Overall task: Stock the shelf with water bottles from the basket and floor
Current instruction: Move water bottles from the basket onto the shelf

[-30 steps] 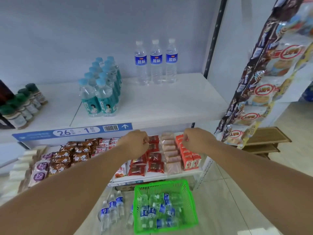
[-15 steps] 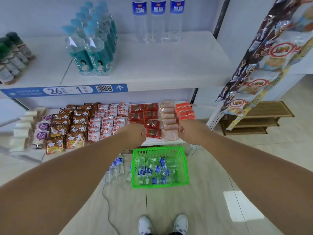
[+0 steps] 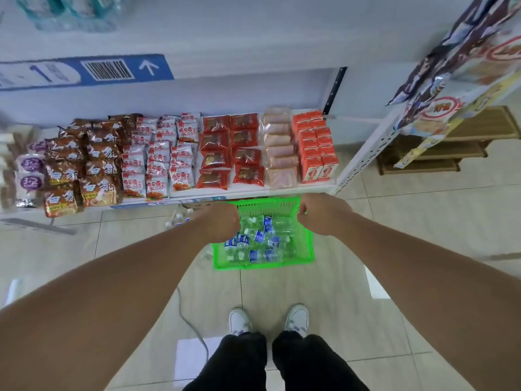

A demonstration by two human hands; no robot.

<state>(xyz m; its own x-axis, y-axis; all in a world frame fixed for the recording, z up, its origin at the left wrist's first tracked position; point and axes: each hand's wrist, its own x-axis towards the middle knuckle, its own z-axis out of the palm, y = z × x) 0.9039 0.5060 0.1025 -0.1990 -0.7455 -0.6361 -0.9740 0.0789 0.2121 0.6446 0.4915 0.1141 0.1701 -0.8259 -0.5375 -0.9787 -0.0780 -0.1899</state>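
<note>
basket [image 3: 262,265] full of water bottles [image 3: 259,238], further bottles [image 3: 180,218] on floor [image 3: 282,292] beside it; our left hand [image 3: 222,224] and right hand [image 3: 321,215] hover above, fists curled, empty. we judge stocking mostly undone.

Pale beige glossy tiles cover the floor [image 3: 423,235], with bright patches of reflected light [image 3: 373,283]. A grey cable [image 3: 182,313] trails across it. At the right, a low wooden rack [image 3: 456,150] stands behind a white perforated upright [image 3: 363,158].
</note>
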